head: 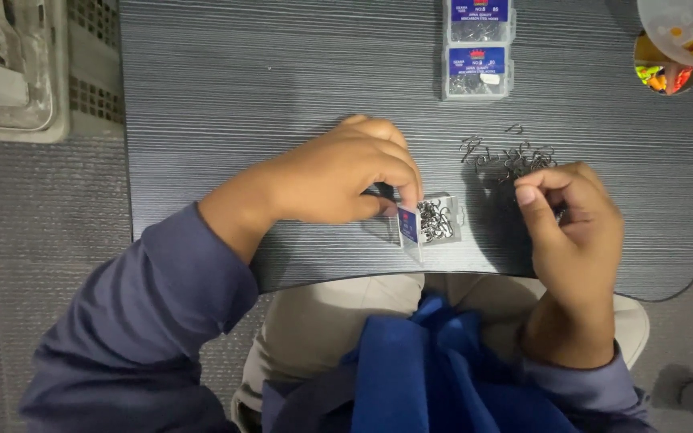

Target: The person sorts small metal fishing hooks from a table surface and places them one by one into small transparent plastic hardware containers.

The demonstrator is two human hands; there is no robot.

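Blue cloth [419, 369] is lying bunched in the person's lap, nearest the camera, between two dark blue sleeves. Above it the dark grey tabletop [242, 96] is carrying the work. The left hand [338, 176] is resting on the tabletop with its fingers [407, 188] pinching the raised lid of a small clear box [435, 220], which is sitting open near the front edge, between the two hands, and is holding a tangle of small metal hooks. The right hand [571, 216] is hovering just right of the box, fingers curled in and thumb pressed against the forefinger; whether a hook is caught between them cannot be told. A loose pile of hooks [511, 156] is lying on the tabletop just beyond that hand. Two closed boxes [479, 48] with blue labels are standing one behind the other at the far edge, well apart from the hands. A round tub [671, 68] of bright-coloured bits is sitting at the far right corner, and a pale crate [10, 72] is standing on the floor to the left.
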